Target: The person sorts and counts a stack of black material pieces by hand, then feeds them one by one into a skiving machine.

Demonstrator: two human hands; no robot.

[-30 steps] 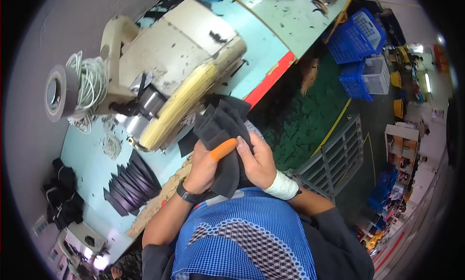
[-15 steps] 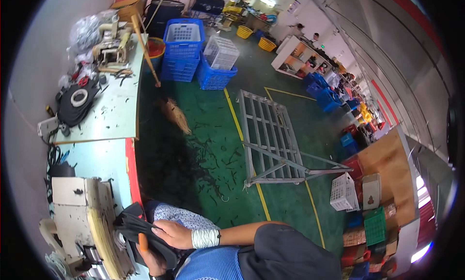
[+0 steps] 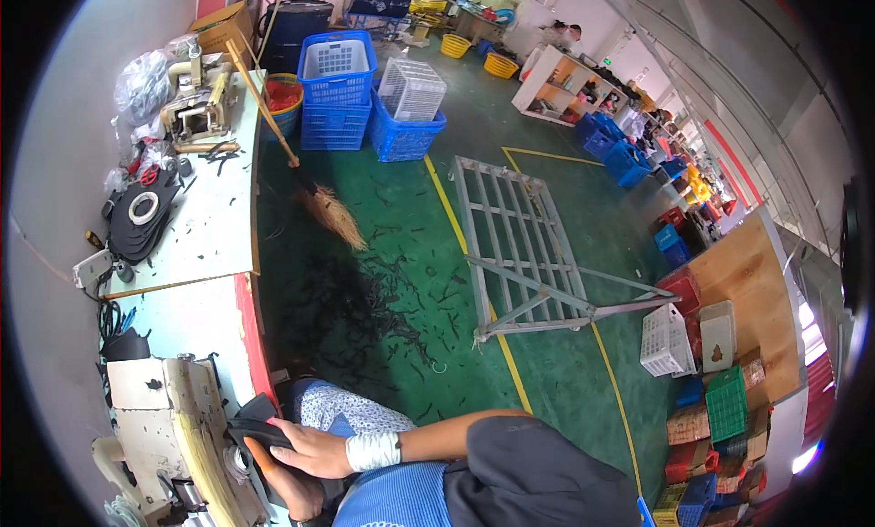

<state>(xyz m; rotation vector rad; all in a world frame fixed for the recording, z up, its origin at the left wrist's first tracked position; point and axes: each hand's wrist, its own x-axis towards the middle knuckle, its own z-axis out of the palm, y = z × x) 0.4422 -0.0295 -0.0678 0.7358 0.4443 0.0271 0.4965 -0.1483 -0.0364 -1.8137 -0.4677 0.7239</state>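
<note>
At the lower left, beside a sewing machine (image 3: 169, 427), both my hands are at a bundle of flat black pieces (image 3: 255, 416), perhaps fabric or leather. My right hand (image 3: 314, 450), with a white wrap round the wrist, reaches across from the right and has its fingers closed over the near side of the bundle. Lower down, my left hand (image 3: 290, 486) grips the pieces from below, partly covered by the right one. An orange covering shows on one of its fingers. The machine's cream body stands just left of the bundle.
A pale worktable (image 3: 196, 235) runs along the left wall, carrying black cut pieces (image 3: 141, 226) and another machine (image 3: 200, 94). A broom (image 3: 333, 215) leans on its edge. Black scraps (image 3: 392, 308) litter the green floor. A metal frame (image 3: 529, 254) and blue crates (image 3: 337, 81) stand beyond.
My right hand has shifted down and closer against my left hand over the black bundle. The bundle looks less spread out. The whole view has swung slightly.
</note>
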